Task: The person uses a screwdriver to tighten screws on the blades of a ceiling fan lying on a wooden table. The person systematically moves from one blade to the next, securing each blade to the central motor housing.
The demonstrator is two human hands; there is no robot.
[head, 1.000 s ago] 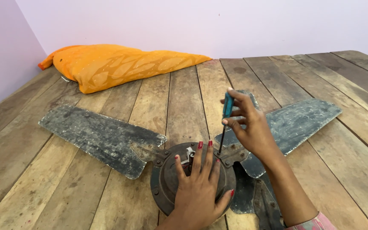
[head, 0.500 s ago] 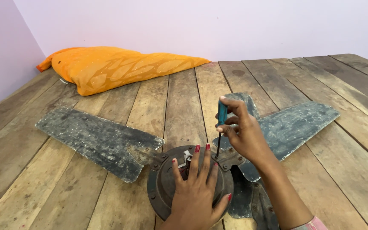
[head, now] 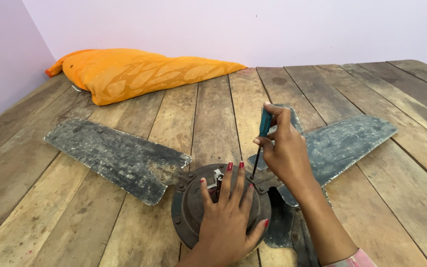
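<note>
An old dusty ceiling fan lies flat on a wooden plank table (head: pixel 213 113). Its round dark motor hub (head: pixel 186 210) is near the bottom centre, with grey blades spreading left (head: pixel 112 153) and right (head: pixel 349 141). My left hand (head: pixel 228 217) rests flat on the hub, fingers spread. My right hand (head: pixel 285 151) grips a screwdriver (head: pixel 263 131) with a teal handle, held nearly upright. Its thin shaft points down to the hub's rim at the right blade's bracket.
An orange patterned cushion (head: pixel 134 71) lies at the far left of the table, against the pale lilac wall. Another blade or bracket of the fan (head: pixel 285 230) reaches toward the bottom edge beside my right forearm.
The view has shifted slightly. My right hand and the screwdriver stay at the same spot on the hub's rim, and the left hand still presses on the hub.
</note>
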